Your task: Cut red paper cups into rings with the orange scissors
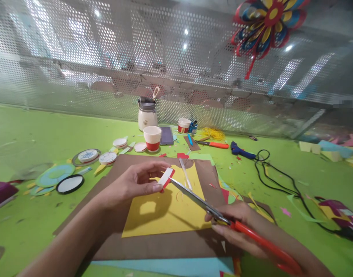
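My left hand (139, 179) pinches a small white piece with a red edge (166, 177), perhaps paper or card, between thumb and fingers. In my right hand (234, 219) is a pair of scissors (193, 198) with red handles, held around the pivot. The blades look nearly closed, and their tip meets the right edge of the small piece. Below both hands lies a yellow sheet (147, 221) on a brown board (130, 246). A pen-like white stick (185, 174) rests on the sheet.
Paper cups (152, 138), a lidded jar (147, 115) and an orange-handled knife (217, 145) stand or lie behind the board. To the right are a blue glue gun (242, 150) and its black cord (288, 188). Round paper pieces (55, 175) and a black-rimmed disc (70, 184) lie left.
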{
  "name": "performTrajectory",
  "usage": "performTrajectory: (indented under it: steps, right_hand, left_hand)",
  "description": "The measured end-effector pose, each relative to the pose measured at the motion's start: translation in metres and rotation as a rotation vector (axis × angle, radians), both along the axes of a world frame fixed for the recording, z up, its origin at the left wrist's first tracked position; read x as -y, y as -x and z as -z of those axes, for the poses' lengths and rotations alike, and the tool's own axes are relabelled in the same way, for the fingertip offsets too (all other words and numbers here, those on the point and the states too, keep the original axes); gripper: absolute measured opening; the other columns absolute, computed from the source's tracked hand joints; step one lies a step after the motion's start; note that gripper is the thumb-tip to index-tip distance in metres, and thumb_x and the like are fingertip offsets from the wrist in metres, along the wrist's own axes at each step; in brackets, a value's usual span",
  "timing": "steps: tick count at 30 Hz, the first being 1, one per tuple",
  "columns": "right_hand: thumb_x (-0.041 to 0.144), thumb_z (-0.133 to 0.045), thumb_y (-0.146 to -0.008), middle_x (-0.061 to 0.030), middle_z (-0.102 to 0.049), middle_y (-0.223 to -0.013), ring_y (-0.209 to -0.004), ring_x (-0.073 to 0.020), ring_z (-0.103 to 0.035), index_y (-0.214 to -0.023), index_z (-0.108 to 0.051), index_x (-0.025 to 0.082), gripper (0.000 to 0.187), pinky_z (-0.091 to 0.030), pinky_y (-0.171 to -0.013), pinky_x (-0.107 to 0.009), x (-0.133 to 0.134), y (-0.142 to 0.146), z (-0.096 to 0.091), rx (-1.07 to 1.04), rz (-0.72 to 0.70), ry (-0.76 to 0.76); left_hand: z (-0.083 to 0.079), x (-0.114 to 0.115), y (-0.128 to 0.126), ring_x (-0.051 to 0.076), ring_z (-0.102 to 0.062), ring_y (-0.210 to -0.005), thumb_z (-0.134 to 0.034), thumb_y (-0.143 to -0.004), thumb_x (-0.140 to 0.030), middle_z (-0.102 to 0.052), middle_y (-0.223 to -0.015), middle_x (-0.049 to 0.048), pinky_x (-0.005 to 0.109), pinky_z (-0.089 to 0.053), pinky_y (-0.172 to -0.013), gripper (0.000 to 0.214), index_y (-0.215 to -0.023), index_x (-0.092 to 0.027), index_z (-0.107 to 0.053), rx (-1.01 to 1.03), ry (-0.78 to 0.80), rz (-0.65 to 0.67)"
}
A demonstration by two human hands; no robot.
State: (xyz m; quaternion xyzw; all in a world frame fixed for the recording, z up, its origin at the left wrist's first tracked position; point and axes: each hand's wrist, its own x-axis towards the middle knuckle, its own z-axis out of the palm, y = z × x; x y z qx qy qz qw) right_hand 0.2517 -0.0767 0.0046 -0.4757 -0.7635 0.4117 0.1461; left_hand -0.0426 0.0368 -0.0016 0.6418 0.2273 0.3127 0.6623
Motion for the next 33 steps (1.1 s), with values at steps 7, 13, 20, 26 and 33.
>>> performTrajectory:
  steps: [7, 13, 20, 26, 33]
  right_hand:
    - [0.036, -0.050, -0.095, -0.0004, -0.057, -0.070, -0.060, -0.0118, -0.046, -0.094, -0.066, 0.014, 0.027, -0.037, -0.052, -0.021, 0.002, 0.005, -0.003, 0.042, 0.049, 0.010]
    - [0.036, -0.051, -0.092, -0.0004, -0.057, -0.068, -0.058, -0.0112, -0.046, -0.092, -0.065, 0.014, 0.027, -0.038, -0.051, -0.021, 0.002, 0.007, -0.003, 0.020, 0.086, 0.033]
    - [0.038, -0.049, -0.092, 0.0006, -0.053, -0.062, -0.054, -0.0117, -0.046, -0.082, -0.061, 0.015, 0.028, -0.034, -0.048, -0.022, -0.001, 0.011, 0.003, 0.079, 0.098, -0.063]
    - [0.036, -0.048, -0.096, 0.0028, -0.053, -0.059, -0.050, -0.0103, -0.046, -0.072, -0.052, 0.020, 0.029, -0.032, -0.048, -0.021, 0.003, 0.010, 0.013, 0.124, 0.113, -0.154]
    - [0.034, -0.046, -0.096, 0.0010, -0.058, -0.063, -0.054, -0.0119, -0.051, -0.078, -0.056, 0.019, 0.026, -0.036, -0.051, -0.022, 0.000, 0.009, 0.014, 0.150, 0.084, -0.155]
  left_hand:
    - [0.001, -0.001, 0.000, 0.020, -0.063, -0.096, -0.073, -0.082, -0.018, -0.069, -0.114, 0.0090, 0.030, -0.052, -0.081, 0.040, -0.122, -0.022, -0.066, -0.027, -0.017, -0.015]
    - [0.002, -0.002, 0.000, 0.015, -0.064, -0.085, -0.073, -0.082, -0.019, -0.070, -0.107, 0.0052, 0.027, -0.053, -0.078, 0.038, -0.119, -0.024, -0.067, -0.029, -0.014, -0.014]
    - [0.003, -0.001, -0.001, 0.016, -0.065, -0.085, -0.074, -0.081, -0.020, -0.068, -0.108, 0.0065, 0.031, -0.052, -0.079, 0.037, -0.116, -0.022, -0.064, -0.045, 0.011, -0.028]
    - [0.003, 0.000, -0.002, 0.017, -0.065, -0.082, -0.074, -0.081, -0.021, -0.068, -0.106, 0.0074, 0.033, -0.051, -0.078, 0.036, -0.115, -0.020, -0.064, -0.034, 0.016, -0.019]
    - [0.001, 0.000, -0.003, 0.018, -0.067, -0.086, -0.071, -0.083, -0.019, -0.070, -0.112, 0.0074, 0.034, -0.053, -0.080, 0.048, -0.129, -0.027, -0.061, -0.002, 0.055, 0.018]
